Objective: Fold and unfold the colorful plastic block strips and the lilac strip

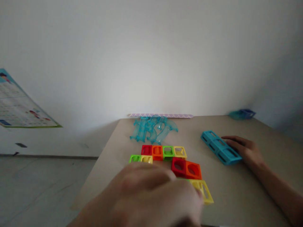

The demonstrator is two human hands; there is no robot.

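Note:
My left hand (151, 192) looms blurred in the foreground, its fingers curled closed on a yellow hollow block (207, 192), with a sliver of green beside it. Just beyond stand a red block (178, 167) and an orange block (194, 170), joined side by side. At the right, my right hand (247, 149) grips the side of a row of joined blue hollow blocks (220, 146), which lies slanted on the table; part of its grip is hidden. Behind my left hand is a row of red, orange, green and yellow blocks (157, 152), and a green and yellow pair (141, 158), partly covered.
Clear blue track pieces (151, 129) are heaped at the back of the beige table (109, 151). A patterned lilac strip (163, 116) lies along the wall. Blue and dark blue pieces (243, 114) sit in the far right corner. A poster (21, 104) hangs at the left.

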